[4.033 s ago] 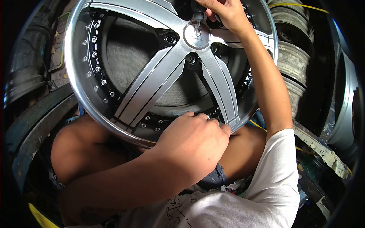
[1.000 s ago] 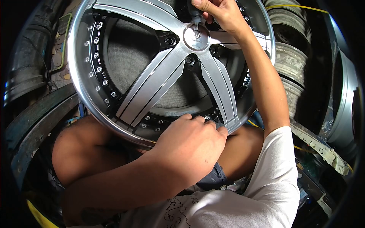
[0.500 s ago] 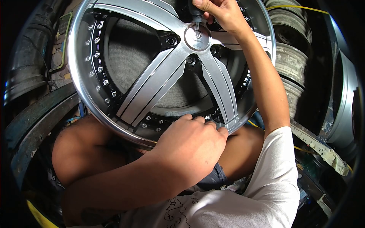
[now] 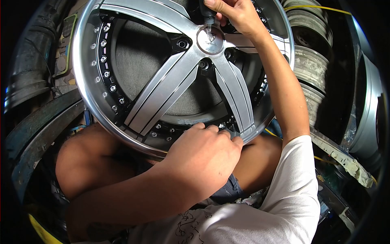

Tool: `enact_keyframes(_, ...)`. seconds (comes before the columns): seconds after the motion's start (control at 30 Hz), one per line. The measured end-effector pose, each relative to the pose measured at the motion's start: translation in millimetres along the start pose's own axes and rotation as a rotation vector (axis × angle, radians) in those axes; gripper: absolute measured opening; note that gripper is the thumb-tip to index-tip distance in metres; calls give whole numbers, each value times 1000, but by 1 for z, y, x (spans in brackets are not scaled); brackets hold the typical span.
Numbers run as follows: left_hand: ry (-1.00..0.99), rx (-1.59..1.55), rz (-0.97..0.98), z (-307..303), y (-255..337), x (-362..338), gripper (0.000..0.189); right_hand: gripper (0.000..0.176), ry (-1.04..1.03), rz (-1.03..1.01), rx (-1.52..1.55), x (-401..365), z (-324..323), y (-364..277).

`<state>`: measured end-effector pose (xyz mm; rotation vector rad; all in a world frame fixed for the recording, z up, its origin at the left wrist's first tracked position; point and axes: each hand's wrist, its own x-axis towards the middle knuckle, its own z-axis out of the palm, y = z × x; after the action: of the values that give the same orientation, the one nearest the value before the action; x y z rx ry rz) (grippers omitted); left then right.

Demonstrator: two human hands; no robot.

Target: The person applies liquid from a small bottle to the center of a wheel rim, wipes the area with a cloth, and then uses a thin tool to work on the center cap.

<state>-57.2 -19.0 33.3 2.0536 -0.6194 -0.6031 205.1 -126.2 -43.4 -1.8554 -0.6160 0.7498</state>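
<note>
A silver-and-black five-spoke alloy wheel lies tilted over the person's lap, its outer lip polished and its inner ring studded with bolts. My right hand is closed around a dark hand tool, cut off by the top edge. The tool's slim, pale tip points down onto the round center cap, which bears an emblem. At the near side of the wheel, my left hand shows its back, with curled fingers over the lower rim. Its fingertips are mostly hidden.
Worn, bare wheel rims are stacked at the right, and a yellow hose crosses above them. Another bright rim stands at the far right. A curved dark metal band and a dark cylindrical part are on the left.
The tool tip has shifted very slightly left over the center cap. My left hand and the wheel stay in place.
</note>
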Motion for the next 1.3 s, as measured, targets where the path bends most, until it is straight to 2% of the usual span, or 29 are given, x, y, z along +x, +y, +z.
enact_keyframes(0.43, 6, -6, 2, 0, -1, -1, 17, 29, -37, -15, 64, 1, -1, 0)
enact_keyframes(0.93, 1, -3, -3, 1, 0, -1, 18, 31, 0, 29, -10, -1, 0, -3)
enact_keyframes(1.3, 12, 5, 8, 2, -1, -1, 17, 30, -23, -11, -8, 2, -3, 1)
